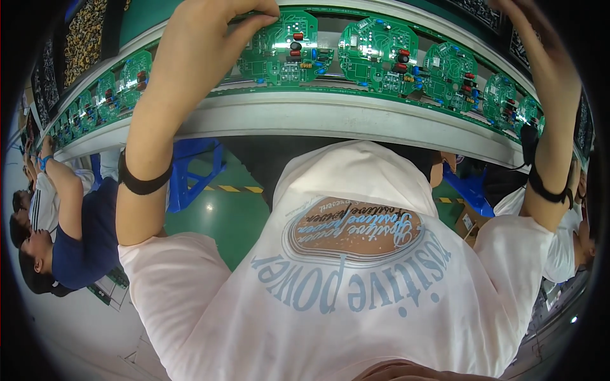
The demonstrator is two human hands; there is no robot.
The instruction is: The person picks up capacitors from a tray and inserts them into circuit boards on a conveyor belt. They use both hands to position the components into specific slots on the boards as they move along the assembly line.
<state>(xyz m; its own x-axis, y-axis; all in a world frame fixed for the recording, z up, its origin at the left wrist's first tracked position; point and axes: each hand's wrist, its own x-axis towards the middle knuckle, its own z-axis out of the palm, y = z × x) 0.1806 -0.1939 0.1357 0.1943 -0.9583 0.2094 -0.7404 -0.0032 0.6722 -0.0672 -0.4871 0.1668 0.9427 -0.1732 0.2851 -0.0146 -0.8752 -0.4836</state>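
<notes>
My left hand reaches over the near left part of a long row of green circuit boards. Its thumb and finger come together above the top of one circuit board; whatever sits between them is too small to make out. That board carries red, black and blue components. My right hand is raised at the upper right, near a dark tray of small parts. Its fingertips run out of the picture, so their grip is hidden. More circuit boards continue to the right between my arms.
A pale metal rail edges the line in front of me. Trays of small yellowish parts stand at the far left. Co-workers sit on both sides, one in a dark blue top. A blue stool stands below the rail.
</notes>
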